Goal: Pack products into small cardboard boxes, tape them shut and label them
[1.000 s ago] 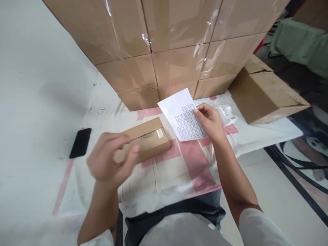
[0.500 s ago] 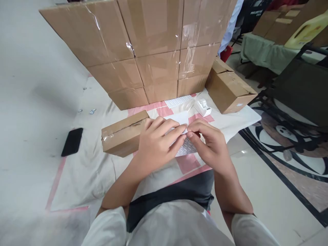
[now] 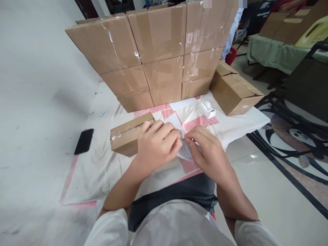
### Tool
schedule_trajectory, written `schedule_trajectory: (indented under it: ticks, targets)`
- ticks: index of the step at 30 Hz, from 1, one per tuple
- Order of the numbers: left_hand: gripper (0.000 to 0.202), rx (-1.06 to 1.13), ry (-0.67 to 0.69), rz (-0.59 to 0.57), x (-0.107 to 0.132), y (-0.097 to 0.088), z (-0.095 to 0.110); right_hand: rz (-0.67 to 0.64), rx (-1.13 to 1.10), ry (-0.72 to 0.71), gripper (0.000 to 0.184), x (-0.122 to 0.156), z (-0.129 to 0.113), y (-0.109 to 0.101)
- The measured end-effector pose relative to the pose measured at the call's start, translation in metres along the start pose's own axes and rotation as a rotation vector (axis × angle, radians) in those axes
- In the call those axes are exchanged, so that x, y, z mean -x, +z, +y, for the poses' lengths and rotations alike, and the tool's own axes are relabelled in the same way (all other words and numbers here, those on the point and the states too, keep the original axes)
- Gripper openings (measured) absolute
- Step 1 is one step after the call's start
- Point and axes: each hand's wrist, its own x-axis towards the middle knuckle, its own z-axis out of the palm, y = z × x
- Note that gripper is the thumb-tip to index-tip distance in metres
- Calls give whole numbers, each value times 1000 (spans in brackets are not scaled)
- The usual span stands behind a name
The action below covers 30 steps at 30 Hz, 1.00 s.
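My left hand is closed, with a white sheet of paper in its curled fingers. The sheet tilts up beyond the knuckles, and a small outlined mark shows at its near edge. Close beside it, my right hand makes a pinch of thumb and forefinger at that edge. Whatever lies in this pinch is too small to make out. Beneath both hands, partly covered, lies a sheet printed with rows of small outlined shapes. A similar printed sheet lies farther back, against the stacked boxes.
Stacked cardboard boxes form a wall at the back. A small carton sits left of my hands, a larger carton at right. A white tape dispenser stands between. A black phone and small scraps lie at left.
The white sheet has turned and tilted in my left hand, whose fingers have curled in more. My right hand has dropped slightly. The whole view has shifted.
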Motion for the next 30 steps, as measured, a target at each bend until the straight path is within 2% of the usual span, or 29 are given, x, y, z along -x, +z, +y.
schedule_trajectory:
  ticks: [4, 10, 17, 20, 23, 25, 27, 28, 30]
  targets:
    - [7, 116, -33, -53, 5, 3, -4, -22, -75, 39, 15, -1, 5, 4]
    - [8, 204, -74, -167, 12, 7, -11, -50, -140, 51, 16, -5, 9, 8]
    - [11, 223, -206, -170, 23, 14, -28, -47, -53, 165, 15, 2, 20, 13]
    - [12, 234, -295, -157, 29, 12, -36, -62, 13, 299, 16, -3, 51, 21]
    - [13, 248, -345, -163, 33, 8, -40, -57, 130, 494, 17, -31, 100, 31]
    - [13, 248, -362, -180, 35, 5, -42, 84, 257, 567, 23, -55, 124, 37]
    - [14, 257, -366, -220, 35, 3, -43, 141, 239, 457, 41, -72, 127, 41]
    - [14, 264, -361, -246, 35, 4, -43, 92, 150, 339, 47, -76, 121, 42]
    - [14, 284, -335, -286, 34, 7, -45, -87, -110, 70, 48, -73, 98, 46]
